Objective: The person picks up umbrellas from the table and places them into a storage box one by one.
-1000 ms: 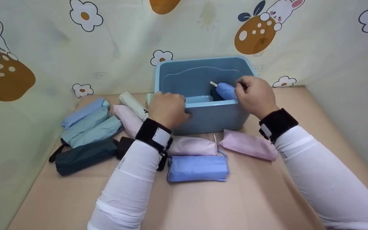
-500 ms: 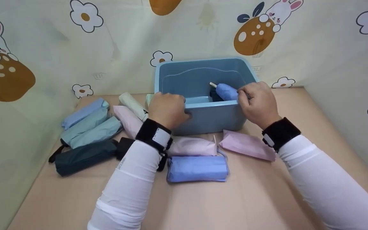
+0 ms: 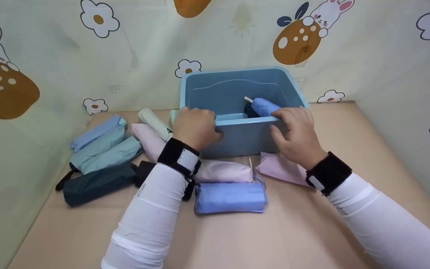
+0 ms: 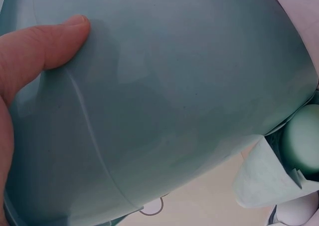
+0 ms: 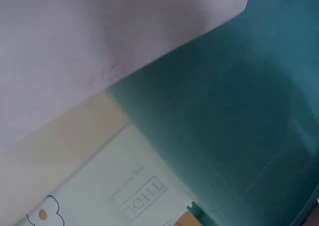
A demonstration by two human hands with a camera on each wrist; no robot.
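Note:
A blue plastic bin [image 3: 246, 139] stands at the back of the table. My left hand [image 3: 195, 127] grips its front rim at the left; in the left wrist view the thumb [image 4: 55, 42] lies on the outer wall. At the front right corner my right hand [image 3: 298, 135] holds the rim, fingers over the edge and thumb against the front wall. Inside the bin lie a blue folded umbrella [image 3: 263, 107] and a dark one [image 3: 251, 111] partly under it. A pink folded umbrella [image 3: 280, 168] lies below my right hand, partly covered by the wrist.
Left of the bin lie several folded umbrellas, among them a dark green one [image 3: 99, 185], a light green one [image 3: 112, 155] and a pink one [image 3: 148, 139]. In front are a pale pink umbrella [image 3: 225, 170] and a blue one [image 3: 231, 198]. A patterned cloth wall [image 3: 144, 45] rises behind.
My right hand has come away from the blue umbrella in the bin and moved down, its fingers spreading onto the front rim. The left hand has stayed on the rim.

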